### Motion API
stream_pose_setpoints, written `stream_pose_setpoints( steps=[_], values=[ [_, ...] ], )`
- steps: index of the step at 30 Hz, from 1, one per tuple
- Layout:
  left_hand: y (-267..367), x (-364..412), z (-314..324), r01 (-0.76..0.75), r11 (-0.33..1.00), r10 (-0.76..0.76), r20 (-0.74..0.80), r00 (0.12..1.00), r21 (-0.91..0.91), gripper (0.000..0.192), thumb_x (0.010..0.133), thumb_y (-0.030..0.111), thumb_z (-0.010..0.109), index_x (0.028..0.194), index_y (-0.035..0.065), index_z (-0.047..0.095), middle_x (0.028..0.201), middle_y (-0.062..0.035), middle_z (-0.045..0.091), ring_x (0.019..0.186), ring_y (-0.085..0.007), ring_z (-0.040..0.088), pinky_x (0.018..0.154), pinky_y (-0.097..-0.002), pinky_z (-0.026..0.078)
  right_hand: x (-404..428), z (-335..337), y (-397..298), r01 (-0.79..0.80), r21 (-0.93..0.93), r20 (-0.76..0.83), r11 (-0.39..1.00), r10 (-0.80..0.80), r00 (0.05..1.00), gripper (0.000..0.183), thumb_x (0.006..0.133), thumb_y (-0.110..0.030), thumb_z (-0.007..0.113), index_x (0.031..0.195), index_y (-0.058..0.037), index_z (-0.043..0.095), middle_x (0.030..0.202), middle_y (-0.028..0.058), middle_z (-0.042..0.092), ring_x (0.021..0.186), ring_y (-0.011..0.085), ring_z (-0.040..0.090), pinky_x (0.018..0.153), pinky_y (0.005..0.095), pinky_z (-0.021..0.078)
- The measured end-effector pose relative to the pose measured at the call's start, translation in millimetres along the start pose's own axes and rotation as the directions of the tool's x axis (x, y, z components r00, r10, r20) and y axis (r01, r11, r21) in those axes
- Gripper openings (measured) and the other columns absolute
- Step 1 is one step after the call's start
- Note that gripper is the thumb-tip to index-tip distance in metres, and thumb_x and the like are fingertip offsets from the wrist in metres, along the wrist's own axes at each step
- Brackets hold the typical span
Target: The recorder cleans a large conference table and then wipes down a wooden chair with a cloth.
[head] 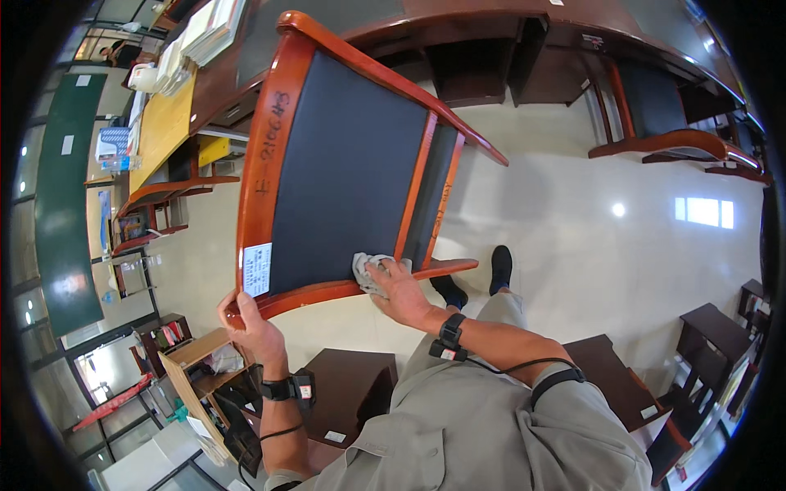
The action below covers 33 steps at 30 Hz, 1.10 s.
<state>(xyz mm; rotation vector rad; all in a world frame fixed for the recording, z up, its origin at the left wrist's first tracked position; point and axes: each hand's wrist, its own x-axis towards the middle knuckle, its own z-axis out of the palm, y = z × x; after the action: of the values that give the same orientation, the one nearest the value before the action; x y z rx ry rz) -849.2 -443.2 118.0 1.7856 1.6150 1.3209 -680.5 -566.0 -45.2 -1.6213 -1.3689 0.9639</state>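
A reddish-brown wooden chair [344, 178] with dark upholstered panels stands tilted before me. My left hand [255, 328] grips the near left corner of its wooden frame, thumb on top. Under my right hand [399, 291] is a crumpled grey cloth [366, 273], pressed where the dark panel [350, 159] meets the frame, close to a crossbar. A white label [257, 269] with writing is stuck on the left rail, and handwritten marks run along that rail and the crossbar.
A long dark wooden desk [479, 24] runs along the far side. Another chair [663, 123] stands at right. At left are a yellow-topped desk [161, 138] with stacked papers [209, 30] and an open wooden cabinet [209, 368]. Dark cabinets [350, 386] stand near my legs. A person [123, 54] appears far off, upper left.
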Motion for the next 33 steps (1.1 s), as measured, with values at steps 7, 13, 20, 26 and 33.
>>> stream_pose_setpoints(
  steps=[7, 13, 20, 26, 33],
  values=[
    [-1.7, -1.9, -0.5, -0.001, 0.999, 0.002, 0.029, 1.0, -0.047, 0.022, 0.094, 0.016, 0.062, 0.106, -0.0015, 0.057, 0.098, -0.0086, 0.059, 0.089, -0.0151, 0.055, 0.081, -0.0303, 0.048, 5.0, -7.7, -32.0, 0.012, 0.069, 0.163, 0.998, -0.023, 0.986, 0.066, 0.083, -0.02, 0.068, 0.143, -0.0065, 0.043, 0.134, 0.0282, 0.045, 0.122, 0.0443, 0.046, 0.102, 0.0485, 0.0407],
    [-2.5, -2.3, -0.3, -0.021, 0.998, 0.023, 0.026, 0.999, -0.059, 0.023, 0.093, 0.016, 0.063, 0.105, -0.0022, 0.057, 0.098, -0.0101, 0.06, 0.089, -0.0166, 0.057, 0.08, -0.0308, 0.049, 12.5, -11.5, -81.0, 0.155, 0.101, 0.185, 0.983, -0.171, 0.968, 0.072, 0.083, -0.018, 0.067, 0.147, -0.0042, 0.037, 0.134, 0.0313, 0.044, 0.119, 0.0463, 0.047, 0.101, 0.0509, 0.0413],
    [-2.8, 0.1, -0.2, -0.011, 0.999, 0.012, 0.031, 0.999, -0.032, 0.022, 0.093, 0.015, 0.062, 0.104, -0.0027, 0.057, 0.097, -0.0102, 0.06, 0.089, -0.0167, 0.057, 0.081, -0.0311, 0.049, 17.1, -5.2, -77.2, 0.264, 0.056, 0.193, 0.963, -0.27, 0.943, 0.07, 0.083, -0.016, 0.068, 0.146, -0.0074, 0.038, 0.135, 0.0294, 0.041, 0.119, 0.0463, 0.045, 0.101, 0.0497, 0.0414],
    [-3.2, -1.4, 0.9, -0.005, 1.0, 0.005, 0.008, 1.0, -0.019, 0.024, 0.094, 0.017, 0.062, 0.106, -0.0023, 0.057, 0.1, -0.0097, 0.059, 0.089, -0.017, 0.056, 0.082, -0.0318, 0.049, 15.2, -8.0, -72.6, 0.239, 0.038, 0.239, 0.97, -0.241, 0.941, 0.071, 0.084, -0.018, 0.067, 0.148, -0.0108, 0.036, 0.138, 0.0268, 0.04, 0.12, 0.0471, 0.044, 0.102, 0.0498, 0.0411],
    [-4.9, -1.1, 0.3, -0.008, 1.0, 0.009, 0.013, 1.0, -0.017, 0.023, 0.094, 0.018, 0.062, 0.105, -0.002, 0.058, 0.099, -0.009, 0.059, 0.09, -0.0168, 0.056, 0.083, -0.0321, 0.048, 5.4, -8.6, -53.7, 0.163, -0.076, 0.307, 0.984, -0.132, 0.942, 0.069, 0.087, -0.019, 0.066, 0.149, -0.0135, 0.035, 0.14, 0.0251, 0.039, 0.127, 0.0473, 0.041, 0.108, 0.0493, 0.0384]
  ],
)
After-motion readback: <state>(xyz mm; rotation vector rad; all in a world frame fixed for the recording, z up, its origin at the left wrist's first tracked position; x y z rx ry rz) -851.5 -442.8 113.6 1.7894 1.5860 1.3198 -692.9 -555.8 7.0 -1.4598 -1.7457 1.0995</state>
